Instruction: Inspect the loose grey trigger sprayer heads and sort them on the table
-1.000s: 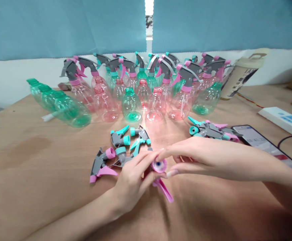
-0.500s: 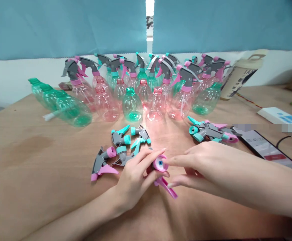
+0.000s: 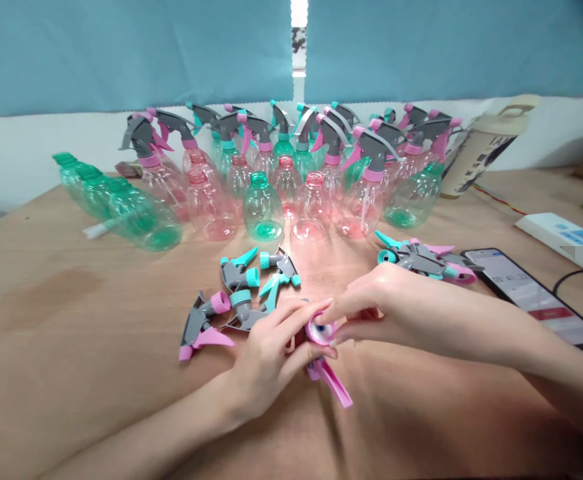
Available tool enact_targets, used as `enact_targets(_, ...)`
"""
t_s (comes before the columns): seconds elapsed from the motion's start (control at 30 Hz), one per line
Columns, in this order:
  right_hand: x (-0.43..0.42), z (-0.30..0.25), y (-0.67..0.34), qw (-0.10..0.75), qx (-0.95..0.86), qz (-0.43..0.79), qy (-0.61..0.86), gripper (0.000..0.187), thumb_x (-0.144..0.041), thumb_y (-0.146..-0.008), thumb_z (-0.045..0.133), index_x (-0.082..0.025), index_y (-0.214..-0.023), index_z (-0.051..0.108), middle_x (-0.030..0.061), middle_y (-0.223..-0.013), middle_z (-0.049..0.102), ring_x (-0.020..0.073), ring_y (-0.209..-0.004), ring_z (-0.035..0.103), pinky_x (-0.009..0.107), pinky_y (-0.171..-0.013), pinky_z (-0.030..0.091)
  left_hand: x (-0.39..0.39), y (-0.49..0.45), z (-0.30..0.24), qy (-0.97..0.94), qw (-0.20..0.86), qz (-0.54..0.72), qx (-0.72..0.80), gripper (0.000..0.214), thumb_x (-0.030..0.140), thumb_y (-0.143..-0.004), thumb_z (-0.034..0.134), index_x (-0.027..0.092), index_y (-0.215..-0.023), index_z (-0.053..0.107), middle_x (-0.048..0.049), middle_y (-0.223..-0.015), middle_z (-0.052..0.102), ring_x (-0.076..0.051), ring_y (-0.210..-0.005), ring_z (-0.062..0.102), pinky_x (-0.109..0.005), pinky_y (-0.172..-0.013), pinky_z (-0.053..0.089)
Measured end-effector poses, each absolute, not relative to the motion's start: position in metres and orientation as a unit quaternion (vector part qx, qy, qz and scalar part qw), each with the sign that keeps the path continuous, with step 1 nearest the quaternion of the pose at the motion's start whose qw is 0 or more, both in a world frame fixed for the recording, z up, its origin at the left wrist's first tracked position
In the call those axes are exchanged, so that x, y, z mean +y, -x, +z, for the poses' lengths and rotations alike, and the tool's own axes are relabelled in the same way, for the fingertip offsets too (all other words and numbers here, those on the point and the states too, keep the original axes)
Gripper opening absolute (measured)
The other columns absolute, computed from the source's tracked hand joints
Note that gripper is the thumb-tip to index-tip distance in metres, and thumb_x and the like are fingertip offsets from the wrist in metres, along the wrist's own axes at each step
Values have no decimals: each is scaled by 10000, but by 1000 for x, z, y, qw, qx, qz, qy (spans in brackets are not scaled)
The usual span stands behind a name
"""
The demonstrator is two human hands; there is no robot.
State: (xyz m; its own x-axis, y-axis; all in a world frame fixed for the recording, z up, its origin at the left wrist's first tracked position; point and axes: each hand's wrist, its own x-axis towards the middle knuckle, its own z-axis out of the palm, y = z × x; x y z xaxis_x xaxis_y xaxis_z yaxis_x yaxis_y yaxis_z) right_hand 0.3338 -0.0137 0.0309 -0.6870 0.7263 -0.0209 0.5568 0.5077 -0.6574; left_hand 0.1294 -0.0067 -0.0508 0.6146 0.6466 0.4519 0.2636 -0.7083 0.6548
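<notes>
My left hand (image 3: 274,350) is closed round a pink-and-grey spray head (image 3: 335,383), its pink collar facing me and its trigger slanting down to the right. My right hand (image 3: 371,310) has thumb and index finger closed on the rim of that collar, over the pale inside. Just left of my hands lie several loose spray heads: a pink one (image 3: 206,327) and some turquoise ones (image 3: 239,272). Farther right is a second pile of spray heads (image 3: 424,259). The back part of the spray head in my left hand is hidden by the fingers.
Rows of pink and green bottles stand behind, some topped with spray heads, others open, such as a green bottle (image 3: 263,210). Tilted green bottles (image 3: 146,217) are at left. A phone (image 3: 536,293), a white power strip (image 3: 564,237) and a cream tumbler (image 3: 484,153) are at right.
My right hand has moved slightly left and its thumb has come up, so thumb and index finger now meet the collar. The spray head's trigger has shifted slightly downward.
</notes>
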Motion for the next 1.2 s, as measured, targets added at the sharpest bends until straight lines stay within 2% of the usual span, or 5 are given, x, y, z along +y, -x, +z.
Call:
enact_targets(0.3,-13,31,-332,140,-866,278,391,120,-207,-876,583,-202,-884,703,-22,-758,682,96,-661,583,216,-587,376,-5,-132,-48,-844,299,349,277,174,287,-849,634,181,-986,628,-34,-893,621,-160,-792,594,-257,-708,501)
enact_targets(0.47,-13,32,-333,153,-877,269,368,135,-123,-848,588,-197,-891,692,-23,-775,670,83,-653,575,198,-576,379,-7,-132,-47,-847,296,349,272,176,237,-829,659,182,-986,604,-17,-911,610,-144,-800,590,-232,-712,489)
enact_targets(0.63,-12,32,-336,144,-877,275,368,41,-190,-851,615,-180,-827,647,-20,-833,653,84,-707,577,192,-599,393,-8,-131,-48,-858,272,347,262,173,235,-843,642,172,-999,602,-28,-943,607,-136,-782,579,-220,-679,480)
enact_targets(0.93,-16,34,-335,95,-882,269,375,122,-257,-908,546,-197,-976,628,-7,-949,630,122,-822,570,249,-669,408,-9,-132,-44,-866,264,335,261,145,275,-910,544,162,-972,609,-42,-914,612,-145,-767,586,-231,-664,480)
enact_targets(1.2,-17,38,-335,68,-888,269,367,159,-265,-912,535,-200,-1041,604,11,-1008,567,138,-864,545,263,-692,416,-10,-132,-41,-870,274,322,254,102,251,-911,543,160,-899,588,-26,-911,593,-126,-753,566,-215,-681,463)
